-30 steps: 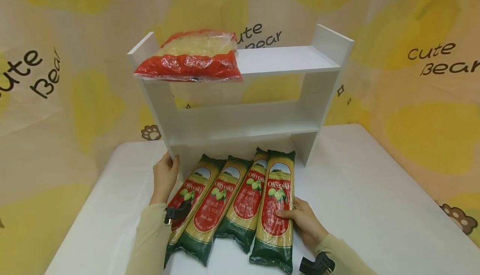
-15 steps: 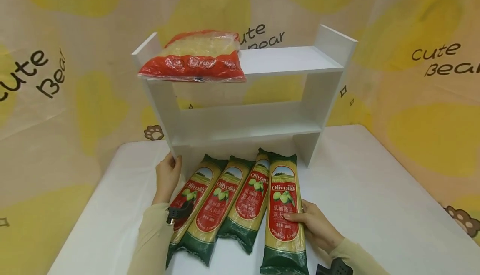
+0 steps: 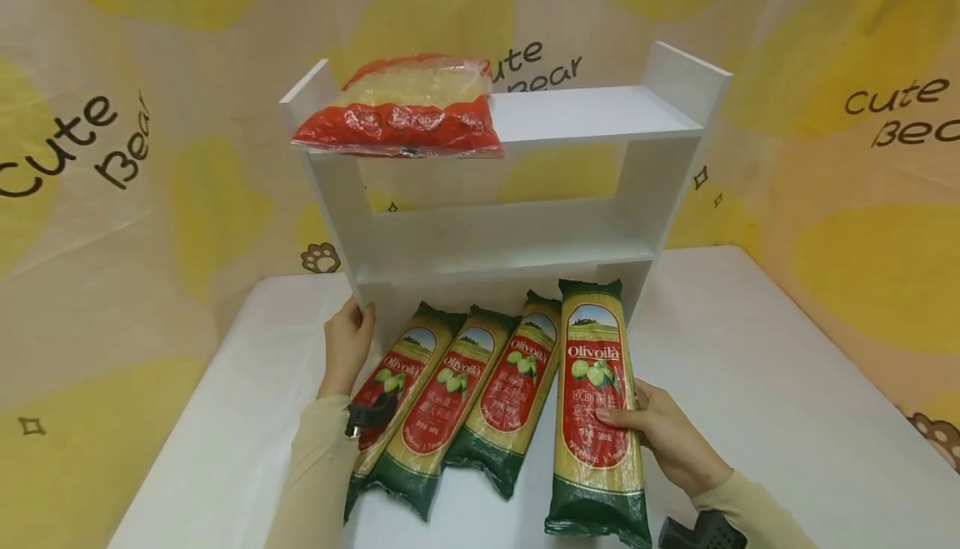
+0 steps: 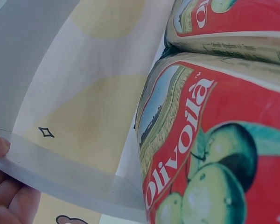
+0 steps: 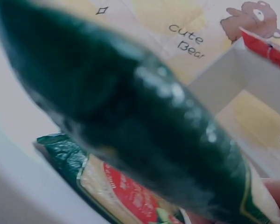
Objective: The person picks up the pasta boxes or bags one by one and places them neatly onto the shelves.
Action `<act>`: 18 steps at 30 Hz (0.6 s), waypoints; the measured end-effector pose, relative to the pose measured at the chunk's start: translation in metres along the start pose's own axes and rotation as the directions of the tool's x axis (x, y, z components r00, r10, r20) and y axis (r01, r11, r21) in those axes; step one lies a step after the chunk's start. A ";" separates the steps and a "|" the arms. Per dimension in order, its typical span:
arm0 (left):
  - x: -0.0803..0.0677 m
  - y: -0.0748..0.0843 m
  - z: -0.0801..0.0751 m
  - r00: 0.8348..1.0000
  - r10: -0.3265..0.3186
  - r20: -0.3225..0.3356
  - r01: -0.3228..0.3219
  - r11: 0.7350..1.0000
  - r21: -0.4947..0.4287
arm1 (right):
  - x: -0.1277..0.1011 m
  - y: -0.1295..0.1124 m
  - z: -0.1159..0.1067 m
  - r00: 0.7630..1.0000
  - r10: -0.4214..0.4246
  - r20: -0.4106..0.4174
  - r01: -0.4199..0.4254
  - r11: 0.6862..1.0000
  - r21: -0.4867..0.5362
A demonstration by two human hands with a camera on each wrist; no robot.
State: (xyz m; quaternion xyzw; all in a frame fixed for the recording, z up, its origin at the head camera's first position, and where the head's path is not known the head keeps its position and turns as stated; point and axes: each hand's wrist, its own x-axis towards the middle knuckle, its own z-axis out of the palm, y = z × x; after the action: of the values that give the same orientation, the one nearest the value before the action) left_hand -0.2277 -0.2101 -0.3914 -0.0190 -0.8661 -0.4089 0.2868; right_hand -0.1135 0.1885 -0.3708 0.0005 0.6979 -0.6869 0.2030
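Several long Olivoilà spaghetti packs lie side by side on the white table (image 3: 750, 382) in front of a white two-tier shelf (image 3: 510, 241). My right hand (image 3: 660, 436) grips the rightmost pack (image 3: 597, 407), thumb on its red label, and holds it apart from the others. Its dark green end (image 5: 130, 121) fills the right wrist view, blurred. My left hand (image 3: 347, 347) holds the shelf's lower left upright, whose edge (image 4: 60, 175) runs past my fingers (image 4: 7, 200). The leftmost pack (image 3: 397, 391) lies beside that forearm, and its label (image 4: 210, 154) is close up in the left wrist view.
A red and clear bag of noodles (image 3: 401, 107) lies on the left of the shelf's top board. A yellow "cute bear" cloth (image 3: 862, 157) hangs behind and around the table. The shelf's middle board and the right half of its top board hold nothing.
My right hand has drawn the rightmost pack to the right and turned it straight, opening a gap from the other packs. The left hand stays on the shelf.
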 end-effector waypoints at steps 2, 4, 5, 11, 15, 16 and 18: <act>0.001 0.000 0.000 1.000 0.003 -0.001 -0.003 1.000 0.005 | -0.001 -0.004 -0.002 1.000 -0.003 0.007 0.003 1.000 -0.003; 0.000 0.000 0.001 1.000 0.007 -0.002 -0.007 1.000 0.004 | -0.003 -0.006 -0.003 1.000 -0.003 0.012 0.003 1.000 -0.005; 0.000 -0.001 0.001 1.000 0.009 -0.003 -0.009 1.000 0.004 | -0.004 -0.006 -0.003 1.000 -0.004 0.014 0.004 1.000 -0.007; -0.002 -0.002 0.004 1.000 0.020 0.002 -0.020 1.000 0.006 | -0.012 -0.012 -0.004 0.997 -0.041 0.060 0.042 0.999 -0.001; -0.001 -0.001 0.003 0.999 0.029 -0.013 -0.029 1.000 0.007 | -0.014 -0.019 -0.003 0.992 -0.073 0.099 0.072 0.997 0.017; -0.001 -0.001 0.003 0.999 0.030 -0.018 -0.030 1.000 0.004 | -0.014 -0.021 -0.003 0.992 -0.076 0.106 0.074 0.997 0.025; -0.001 0.000 0.002 0.999 0.030 -0.026 -0.030 1.000 -0.004 | -0.015 -0.024 -0.002 0.990 -0.079 0.117 0.075 0.996 0.038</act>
State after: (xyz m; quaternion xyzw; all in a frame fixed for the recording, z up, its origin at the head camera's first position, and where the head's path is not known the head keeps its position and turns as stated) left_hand -0.2281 -0.2087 -0.3931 -0.0272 -0.8612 -0.4065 0.3039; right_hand -0.1077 0.1935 -0.3434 -0.0636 0.6725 -0.7046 0.2174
